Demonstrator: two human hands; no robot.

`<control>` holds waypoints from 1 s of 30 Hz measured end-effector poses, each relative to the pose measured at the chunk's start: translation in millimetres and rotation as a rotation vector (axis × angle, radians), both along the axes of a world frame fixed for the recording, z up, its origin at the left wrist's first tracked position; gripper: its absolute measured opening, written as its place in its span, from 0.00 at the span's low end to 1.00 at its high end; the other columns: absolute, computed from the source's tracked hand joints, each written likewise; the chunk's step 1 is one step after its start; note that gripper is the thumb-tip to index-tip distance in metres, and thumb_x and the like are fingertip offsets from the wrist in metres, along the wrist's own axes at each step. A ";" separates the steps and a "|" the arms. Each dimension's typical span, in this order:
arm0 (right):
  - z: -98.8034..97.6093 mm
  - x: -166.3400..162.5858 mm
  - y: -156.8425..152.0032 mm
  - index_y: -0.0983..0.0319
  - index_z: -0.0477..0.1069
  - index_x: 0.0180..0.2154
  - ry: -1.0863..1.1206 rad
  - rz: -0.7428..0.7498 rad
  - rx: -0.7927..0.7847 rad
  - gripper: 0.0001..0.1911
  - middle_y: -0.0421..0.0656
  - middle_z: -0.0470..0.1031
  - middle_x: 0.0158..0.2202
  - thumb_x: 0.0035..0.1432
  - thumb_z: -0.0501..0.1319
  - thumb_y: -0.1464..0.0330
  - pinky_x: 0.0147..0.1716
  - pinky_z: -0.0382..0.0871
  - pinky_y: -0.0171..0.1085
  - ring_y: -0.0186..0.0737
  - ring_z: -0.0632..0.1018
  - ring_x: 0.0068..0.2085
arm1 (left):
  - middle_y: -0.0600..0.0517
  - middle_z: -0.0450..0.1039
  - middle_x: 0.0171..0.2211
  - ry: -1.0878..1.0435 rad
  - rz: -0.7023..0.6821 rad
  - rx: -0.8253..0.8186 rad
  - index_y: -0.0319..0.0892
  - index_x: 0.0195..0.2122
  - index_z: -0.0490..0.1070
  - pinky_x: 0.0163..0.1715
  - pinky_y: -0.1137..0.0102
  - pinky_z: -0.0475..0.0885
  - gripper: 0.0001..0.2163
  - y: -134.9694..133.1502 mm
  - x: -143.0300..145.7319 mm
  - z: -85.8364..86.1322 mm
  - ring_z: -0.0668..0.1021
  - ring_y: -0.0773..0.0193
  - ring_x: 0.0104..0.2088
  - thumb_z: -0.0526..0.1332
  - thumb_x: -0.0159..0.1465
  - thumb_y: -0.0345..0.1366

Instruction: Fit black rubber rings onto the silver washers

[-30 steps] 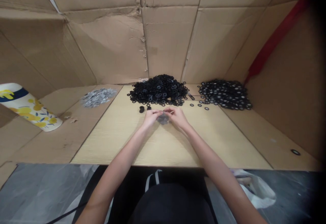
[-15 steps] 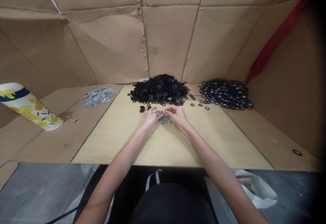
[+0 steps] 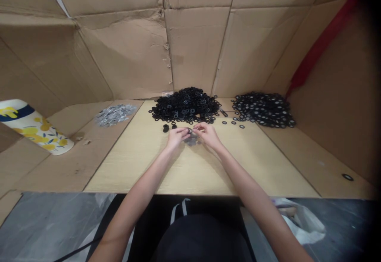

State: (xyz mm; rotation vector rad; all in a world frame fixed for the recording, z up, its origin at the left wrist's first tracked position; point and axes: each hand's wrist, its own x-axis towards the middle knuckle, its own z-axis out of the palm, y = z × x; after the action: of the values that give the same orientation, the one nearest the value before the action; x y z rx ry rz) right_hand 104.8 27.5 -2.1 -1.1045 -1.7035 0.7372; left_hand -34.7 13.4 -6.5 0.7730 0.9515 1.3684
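Observation:
My left hand (image 3: 176, 136) is closed on a small black ring (image 3: 189, 130), gripped at the fingertips. Close against that ring, my right hand (image 3: 207, 135) pinches with thumb and forefinger; whatever lies in the pinch is too small to make out. Below the fingertips, a little heap of silver discs (image 3: 191, 140) rests on the yellowish board (image 3: 190, 170). Two short stacks of black rings (image 3: 166, 128) stand just beyond my left hand. A big pile of black rings (image 3: 187, 105) rises behind both hands.
At the left lies a pile of silver discs (image 3: 116, 114), near a patterned bottle (image 3: 38, 129). Black rings with pale centres (image 3: 263, 109) are heaped at the right. Cardboard walls (image 3: 196, 47) enclose the back and sides. A single ring (image 3: 347, 177) lies far right.
The left fingers have straightened and drawn together around the black ring, which now sits up near the right fingertips. My right hand has hardly moved.

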 end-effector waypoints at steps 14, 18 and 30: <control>-3.0 -0.4 0.5 0.62 0.68 0.27 -0.011 -0.041 0.016 0.04 0.41 0.72 0.28 0.48 0.58 0.69 0.30 0.68 0.35 0.34 0.73 0.30 | 0.46 0.76 0.28 -0.016 -0.066 0.008 0.33 0.28 0.74 0.42 0.66 0.70 0.08 -6.2 6.6 7.8 0.77 0.66 0.28 0.64 0.45 0.21; -3.9 -1.7 -0.3 0.63 0.67 0.26 -0.010 -0.030 0.024 0.05 0.40 0.72 0.27 0.48 0.57 0.67 0.30 0.66 0.34 0.35 0.73 0.30 | 0.46 0.76 0.29 -0.014 -0.066 0.024 0.32 0.29 0.74 0.41 0.67 0.69 0.09 -5.2 6.4 6.1 0.77 0.66 0.29 0.65 0.44 0.22; -2.0 -2.9 -1.9 0.62 0.64 0.25 0.054 0.007 0.015 0.05 0.39 0.71 0.26 0.47 0.57 0.66 0.30 0.66 0.34 0.33 0.71 0.28 | 0.46 0.76 0.28 0.048 -0.053 0.055 0.33 0.28 0.75 0.39 0.66 0.70 0.11 -1.9 4.2 1.4 0.77 0.64 0.29 0.67 0.42 0.27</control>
State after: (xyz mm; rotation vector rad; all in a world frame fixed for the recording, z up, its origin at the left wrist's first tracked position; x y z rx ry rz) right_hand 101.9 25.6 -4.2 -1.0597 -1.6657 0.7510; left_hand -30.6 11.5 -5.1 0.8700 0.9273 1.3392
